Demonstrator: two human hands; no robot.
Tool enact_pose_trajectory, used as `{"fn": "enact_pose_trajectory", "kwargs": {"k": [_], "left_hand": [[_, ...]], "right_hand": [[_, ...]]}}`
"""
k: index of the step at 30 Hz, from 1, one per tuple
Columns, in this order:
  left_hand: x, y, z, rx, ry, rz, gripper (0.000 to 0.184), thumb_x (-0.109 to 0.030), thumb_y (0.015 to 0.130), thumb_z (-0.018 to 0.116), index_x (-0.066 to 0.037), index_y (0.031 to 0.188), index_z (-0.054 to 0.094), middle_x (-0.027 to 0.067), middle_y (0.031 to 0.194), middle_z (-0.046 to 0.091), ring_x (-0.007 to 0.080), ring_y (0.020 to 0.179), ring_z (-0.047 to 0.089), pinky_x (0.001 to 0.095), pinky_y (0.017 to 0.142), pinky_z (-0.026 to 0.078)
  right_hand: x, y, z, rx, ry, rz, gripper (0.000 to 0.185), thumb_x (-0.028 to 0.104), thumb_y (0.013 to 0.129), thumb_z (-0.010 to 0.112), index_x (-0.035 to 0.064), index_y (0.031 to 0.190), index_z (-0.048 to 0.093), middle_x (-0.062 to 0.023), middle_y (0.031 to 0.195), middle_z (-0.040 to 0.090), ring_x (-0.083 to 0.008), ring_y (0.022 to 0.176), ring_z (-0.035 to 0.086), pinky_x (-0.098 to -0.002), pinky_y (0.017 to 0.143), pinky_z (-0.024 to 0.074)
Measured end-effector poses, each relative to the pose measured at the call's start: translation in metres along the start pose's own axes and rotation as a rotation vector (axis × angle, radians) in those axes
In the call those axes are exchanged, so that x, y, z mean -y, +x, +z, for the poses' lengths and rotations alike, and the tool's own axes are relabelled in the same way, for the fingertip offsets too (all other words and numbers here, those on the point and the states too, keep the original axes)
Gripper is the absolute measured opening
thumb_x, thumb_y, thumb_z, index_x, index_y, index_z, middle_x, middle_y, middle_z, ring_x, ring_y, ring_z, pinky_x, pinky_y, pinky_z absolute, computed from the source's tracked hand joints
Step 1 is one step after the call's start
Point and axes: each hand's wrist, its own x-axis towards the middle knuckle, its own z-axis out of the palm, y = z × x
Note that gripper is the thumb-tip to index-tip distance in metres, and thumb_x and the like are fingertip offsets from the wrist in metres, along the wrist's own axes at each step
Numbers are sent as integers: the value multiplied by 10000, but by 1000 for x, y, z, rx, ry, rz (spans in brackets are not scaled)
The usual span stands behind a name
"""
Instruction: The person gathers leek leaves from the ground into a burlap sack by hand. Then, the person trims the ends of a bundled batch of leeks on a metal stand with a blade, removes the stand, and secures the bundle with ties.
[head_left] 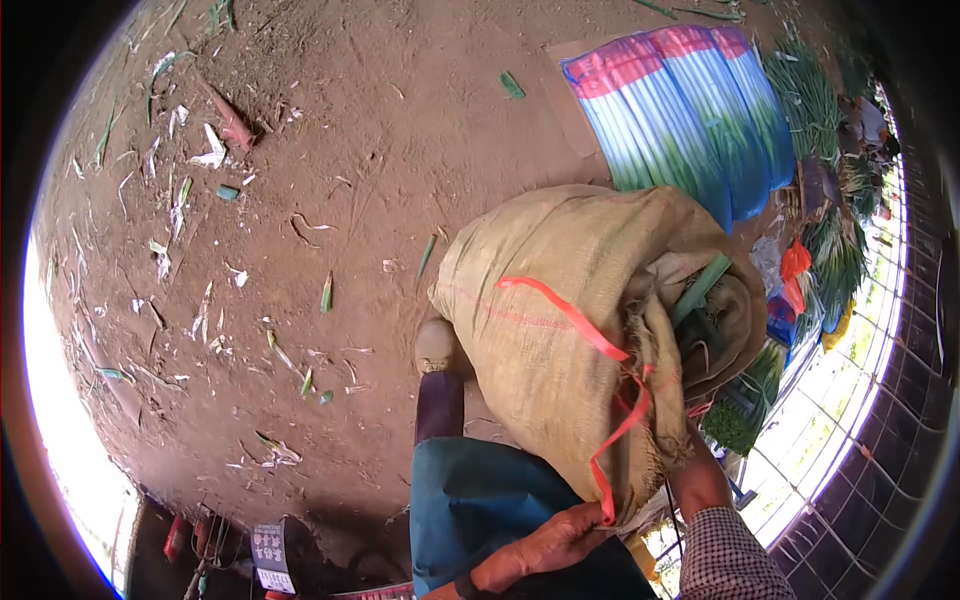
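A big tan woven sack point(560, 330) takes up the middle of the head view, its mouth folded and gaping at the right. Inside the mouth, green leaf pieces point(703, 290) show. A red plastic strip point(575, 318) runs across the sack and hangs down its near side. My left hand point(560, 540) is closed at the sack's lower edge, with the strip's end at its fingertips. Against the sack's right side, below the mouth, is my right hand point(697, 478); folds of the sack hide its fingers.
Plastic-wrapped bundles of green onions point(670, 110) lie beyond the sack. More loose greens point(805, 95) and coloured bags point(795, 270) line a wire mesh point(830, 440) on the right. Leaf scraps litter the dirt floor point(370, 130). My shoe point(435, 346) stands beside the sack.
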Motion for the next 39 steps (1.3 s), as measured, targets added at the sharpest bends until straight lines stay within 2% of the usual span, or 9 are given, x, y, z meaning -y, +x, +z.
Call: {"fn": "enact_pose_trajectory", "kwargs": {"k": [4, 11, 15, 20, 21, 24, 25, 31, 39], "left_hand": [[10, -4, -5, -38, 65, 3, 208, -49, 895, 586, -25, 1100, 554, 183, 926, 616, 368, 871, 622, 404, 754, 498], [-35, 2, -24, 73, 201, -152, 216, -22, 874, 551, -22, 1090, 560, 154, 933, 613, 321, 883, 629, 369, 776, 500], [-21, -10, -27, 242, 231, -285, 409, 28, 905, 524, -41, 1308, 529, 39, 1189, 616, 146, 1088, 574, 264, 941, 439], [-12, -15, -18, 107, 207, -259, 352, 8, 903, 558, -32, 1252, 570, 47, 1151, 608, 130, 1086, 550, 274, 921, 447], [-17, -20, -14, 82, 194, -263, 340, 9, 902, 560, -33, 1238, 580, 44, 1146, 607, 129, 1087, 546, 276, 913, 452], [-33, -13, -2, 55, 226, -264, 327, 21, 890, 568, -38, 1210, 597, 45, 1135, 606, 138, 1063, 556, 282, 889, 459], [-35, -12, 6, 78, 274, -231, 320, 21, 881, 579, -42, 1194, 601, 56, 1120, 611, 163, 1041, 575, 294, 875, 471], [-38, 9, 40, 240, 778, -19, 235, -17, 824, 647, -63, 1052, 610, 168, 998, 609, 374, 926, 600, 425, 768, 524], [-47, 2, 4, 489, 808, -280, 223, -128, 894, 595, -59, 1105, 617, 192, 1060, 614, 384, 997, 589, 445, 854, 498]], "right_hand": [[23, -22, -49, 79, -93, -36, 269, 3, 879, 569, -41, 1142, 602, -200, 1130, 614, -373, 1090, 574, -384, 977, 432], [96, -41, -124, -462, 179, -13, 188, 27, 860, 652, -9, 1045, 643, -194, 1080, 641, -351, 951, 629, -386, 821, 508], [135, 40, -148, -551, 39, 17, 591, 253, 843, 723, -3, 1307, 461, -247, 1038, 635, -394, 941, 622, -453, 769, 508], [97, 79, -118, -644, 110, 34, 550, 128, 824, 724, 39, 1308, 479, -270, 914, 643, -430, 829, 641, -454, 689, 528], [92, 54, -125, -810, 127, 14, 478, 59, 848, 695, 33, 1280, 494, -226, 885, 663, -334, 749, 674, -375, 650, 534], [34, -24, -105, -985, 297, 346, 443, 158, 891, 680, -28, 1246, 491, -217, 929, 645, -364, 779, 645, -379, 671, 512], [42, -41, -114, -805, 331, 524, 444, 160, 888, 674, -44, 1240, 499, -241, 956, 636, -393, 822, 633, -409, 720, 512], [37, -31, -74, -750, 245, 128, 335, 60, 860, 611, -36, 1177, 561, -243, 988, 634, -453, 909, 601, -486, 793, 490], [29, -19, -10, -192, 300, 120, 333, 26, 850, 564, -21, 1177, 601, -235, 1117, 631, -416, 1029, 609, -397, 887, 495]]}}
